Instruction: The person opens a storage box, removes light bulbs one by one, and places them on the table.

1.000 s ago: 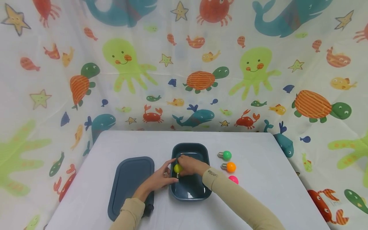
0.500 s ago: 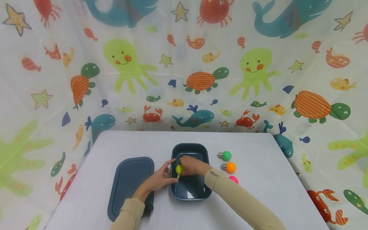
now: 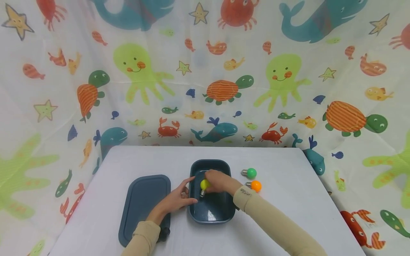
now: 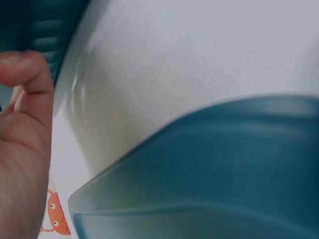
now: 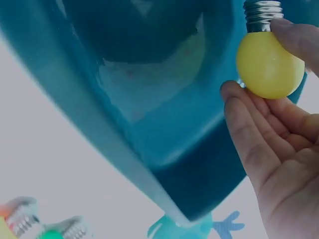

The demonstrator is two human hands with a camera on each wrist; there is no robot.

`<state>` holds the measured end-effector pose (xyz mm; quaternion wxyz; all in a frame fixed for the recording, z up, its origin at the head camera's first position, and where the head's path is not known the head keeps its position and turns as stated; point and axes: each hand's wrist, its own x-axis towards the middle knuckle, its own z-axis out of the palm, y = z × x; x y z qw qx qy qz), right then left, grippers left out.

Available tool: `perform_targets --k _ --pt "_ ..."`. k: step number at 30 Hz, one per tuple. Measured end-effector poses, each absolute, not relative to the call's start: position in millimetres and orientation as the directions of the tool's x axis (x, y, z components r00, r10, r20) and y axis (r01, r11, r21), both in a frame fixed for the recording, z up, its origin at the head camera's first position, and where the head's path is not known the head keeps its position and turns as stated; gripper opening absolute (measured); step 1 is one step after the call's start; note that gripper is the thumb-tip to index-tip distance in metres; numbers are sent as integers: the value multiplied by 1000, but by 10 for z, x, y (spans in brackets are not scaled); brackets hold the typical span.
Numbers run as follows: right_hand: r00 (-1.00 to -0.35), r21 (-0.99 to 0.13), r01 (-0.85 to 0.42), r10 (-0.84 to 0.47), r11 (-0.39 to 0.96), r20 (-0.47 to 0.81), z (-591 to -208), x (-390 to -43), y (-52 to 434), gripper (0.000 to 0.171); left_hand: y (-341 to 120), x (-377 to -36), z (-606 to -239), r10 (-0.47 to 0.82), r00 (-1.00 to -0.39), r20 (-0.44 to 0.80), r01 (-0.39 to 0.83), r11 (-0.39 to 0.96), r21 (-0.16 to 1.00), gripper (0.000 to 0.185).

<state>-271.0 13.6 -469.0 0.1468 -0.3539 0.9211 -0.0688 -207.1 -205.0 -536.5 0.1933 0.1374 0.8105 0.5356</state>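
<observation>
Over the inside of a dark blue plastic box [image 3: 219, 209], my right hand [image 3: 221, 181] pinches a yellow light bulb [image 5: 269, 64] between thumb and fingertips. The metal screw base of the bulb points toward the near side of the box. My left hand [image 3: 174, 202] holds the box's left wall, with the thumb and index finger spread apart over the rim. In the left wrist view, part of that hand shows against the ribbed outer wall; most of its other fingers are hidden.
A flat dark blue lid [image 3: 147, 195] lies left of the box. To the right lie a green bulb [image 3: 251, 173] and an orange bulb [image 3: 256, 186] on the white table. A curtain printed with sea animals [image 3: 222, 90] hangs behind.
My right hand has shifted a little to the right with the yellow bulb. A pink bulb, seen earlier, is now behind my right sleeve. My left hand has stayed at the box.
</observation>
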Motion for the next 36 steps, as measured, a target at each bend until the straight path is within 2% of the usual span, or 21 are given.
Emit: perform_targets --k 11,24,29,36 --pt "-814 -350 -480 -558 804 -164 -4537 -2623 425 45 -2027 -2075 -5385 409 -896 -171 10 403 915 85" --pt "-917 -528 -289 -389 799 -86 -4303 -2405 909 40 -2049 -2068 -5351 431 -887 -165 20 392 920 87" --pt "-937 -536 -231 -335 812 -103 -4293 -2315 1103 40 -2038 -2052 -5367 437 -886 -157 30 391 920 87" --pt "-946 -484 -185 -288 856 -149 -4281 -2226 1362 34 -2001 -2013 -5383 431 -889 -157 32 399 916 87"
